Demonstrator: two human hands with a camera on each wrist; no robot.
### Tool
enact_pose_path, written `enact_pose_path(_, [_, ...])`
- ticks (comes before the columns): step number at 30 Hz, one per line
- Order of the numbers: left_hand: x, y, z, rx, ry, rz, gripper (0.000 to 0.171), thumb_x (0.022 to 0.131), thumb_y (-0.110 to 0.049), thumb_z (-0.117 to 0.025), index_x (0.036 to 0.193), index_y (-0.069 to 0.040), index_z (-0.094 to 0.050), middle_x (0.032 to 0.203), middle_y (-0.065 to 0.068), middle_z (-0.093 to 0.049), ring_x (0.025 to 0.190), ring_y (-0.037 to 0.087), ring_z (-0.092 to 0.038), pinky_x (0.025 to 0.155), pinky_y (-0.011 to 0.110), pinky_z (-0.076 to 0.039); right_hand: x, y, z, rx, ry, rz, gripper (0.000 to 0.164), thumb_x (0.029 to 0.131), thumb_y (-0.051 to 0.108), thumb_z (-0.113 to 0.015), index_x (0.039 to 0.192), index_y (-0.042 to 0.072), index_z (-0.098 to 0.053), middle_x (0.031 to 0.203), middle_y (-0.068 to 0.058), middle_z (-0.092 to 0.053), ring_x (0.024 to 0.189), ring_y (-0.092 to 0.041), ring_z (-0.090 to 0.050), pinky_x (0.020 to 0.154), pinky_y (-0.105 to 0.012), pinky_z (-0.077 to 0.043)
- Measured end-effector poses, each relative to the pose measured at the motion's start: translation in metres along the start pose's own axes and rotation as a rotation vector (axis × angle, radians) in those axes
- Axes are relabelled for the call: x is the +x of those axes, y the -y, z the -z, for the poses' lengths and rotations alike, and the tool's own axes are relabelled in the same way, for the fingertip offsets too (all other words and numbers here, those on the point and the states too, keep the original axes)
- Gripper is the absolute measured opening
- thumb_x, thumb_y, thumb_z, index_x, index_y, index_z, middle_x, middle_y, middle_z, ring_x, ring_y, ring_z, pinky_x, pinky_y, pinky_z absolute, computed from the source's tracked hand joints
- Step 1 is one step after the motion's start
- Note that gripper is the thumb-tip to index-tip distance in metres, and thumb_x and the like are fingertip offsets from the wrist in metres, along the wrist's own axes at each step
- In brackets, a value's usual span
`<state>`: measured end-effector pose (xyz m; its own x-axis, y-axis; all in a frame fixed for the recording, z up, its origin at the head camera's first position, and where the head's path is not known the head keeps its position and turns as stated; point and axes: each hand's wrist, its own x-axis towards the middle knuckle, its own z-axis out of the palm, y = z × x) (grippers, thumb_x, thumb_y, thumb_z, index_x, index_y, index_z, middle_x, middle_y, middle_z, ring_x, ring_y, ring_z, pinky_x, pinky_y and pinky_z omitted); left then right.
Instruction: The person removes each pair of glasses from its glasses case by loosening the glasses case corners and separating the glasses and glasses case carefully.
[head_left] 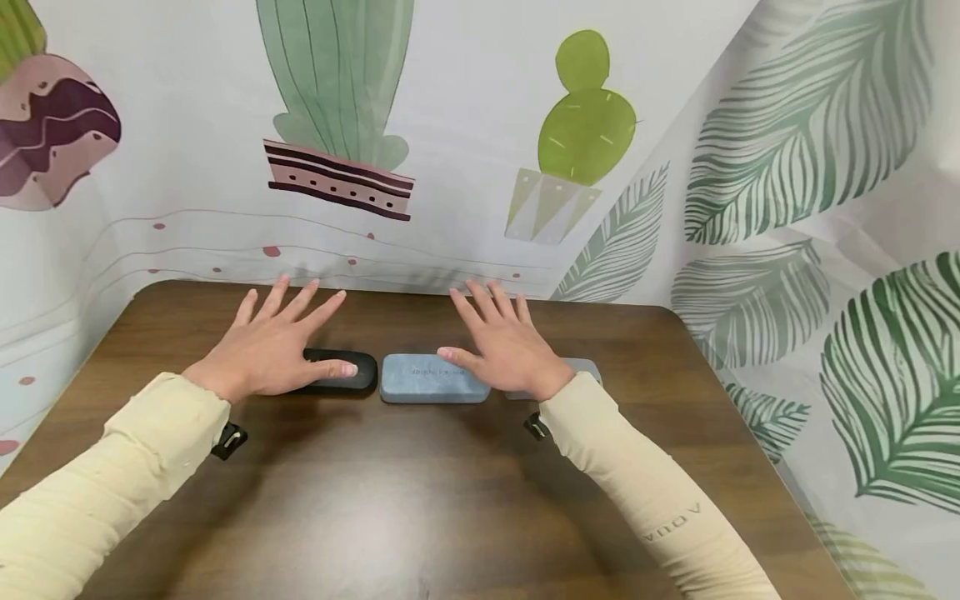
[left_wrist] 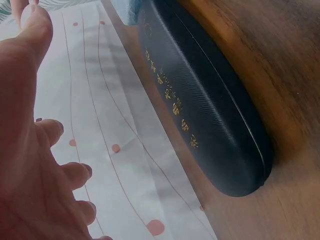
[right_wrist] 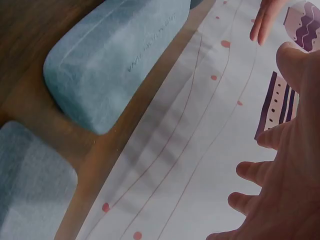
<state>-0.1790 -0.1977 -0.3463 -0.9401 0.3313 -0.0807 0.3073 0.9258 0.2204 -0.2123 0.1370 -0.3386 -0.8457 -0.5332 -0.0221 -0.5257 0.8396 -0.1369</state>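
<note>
Black case [left_wrist: 205,95], blue case [head_left: 423,385], grey-blue case [right_wrist: 35,185] — lying in row near surface's [head_left: 450,517] far edge. Left hand [head_left: 266,354] hovering over black case, fingers spreading wide. Right hand [head_left: 513,350] hovering above blue and grey-blue cases — grip standing wide too.

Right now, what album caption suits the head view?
Left hand and right hand spread above a black case, a blue case and a partly hidden grey-blue item on a brown table.
</note>
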Motion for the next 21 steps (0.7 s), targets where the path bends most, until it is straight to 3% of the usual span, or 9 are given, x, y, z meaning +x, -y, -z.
enact_pose_path(11, [-0.004,0.006,-0.003,0.001,-0.007,-0.002,0.111,0.086,-0.086,-0.052,0.169,-0.026,-0.011,0.176,0.019,-0.006,0.159,0.052,0.009,0.121,0.076,0.002,0.008,0.016,-0.007,-0.009,0.038,0.026,0.086,0.103,0.066,-0.045,0.169,0.024,-0.009,0.177,-0.005,-0.007,0.165,-0.032,0.0,0.129,-0.064,-0.001])
enact_pose_path(21, [-0.01,0.018,-0.012,-0.003,-0.003,0.001,0.112,0.085,-0.085,-0.056,0.169,-0.026,-0.012,0.175,0.022,-0.007,0.158,0.055,0.004,0.121,0.075,-0.001,0.023,0.042,-0.022,-0.05,0.069,0.082,0.088,0.102,0.067,-0.045,0.169,0.022,-0.009,0.177,-0.007,-0.009,0.164,-0.034,-0.005,0.129,-0.065,-0.008])
